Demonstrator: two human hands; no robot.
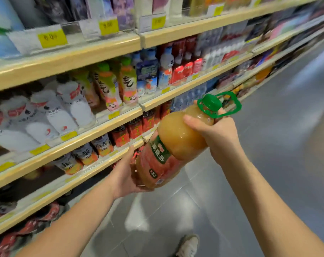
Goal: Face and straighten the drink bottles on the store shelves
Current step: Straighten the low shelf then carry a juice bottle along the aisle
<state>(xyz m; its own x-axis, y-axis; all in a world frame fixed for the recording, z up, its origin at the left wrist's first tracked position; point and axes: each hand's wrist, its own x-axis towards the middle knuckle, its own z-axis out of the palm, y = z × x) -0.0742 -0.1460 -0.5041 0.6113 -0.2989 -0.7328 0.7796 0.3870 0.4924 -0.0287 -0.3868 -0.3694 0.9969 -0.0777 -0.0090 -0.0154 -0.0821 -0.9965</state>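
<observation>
Wood-edged shelves (102,125) packed with drinks. Just off the shelves, held in the air — a large juice bottle (176,143), tilted, base toward them and neck away. Under the base, the left hand (126,175), fingers curled round it; round the neck, on the side away from the shelves, the right hand (215,134), wrapped tight. Best stood upright before going in (likely heavy, so support the base), label turned outward, square to the shelves — green cap (211,103) topmost.
</observation>
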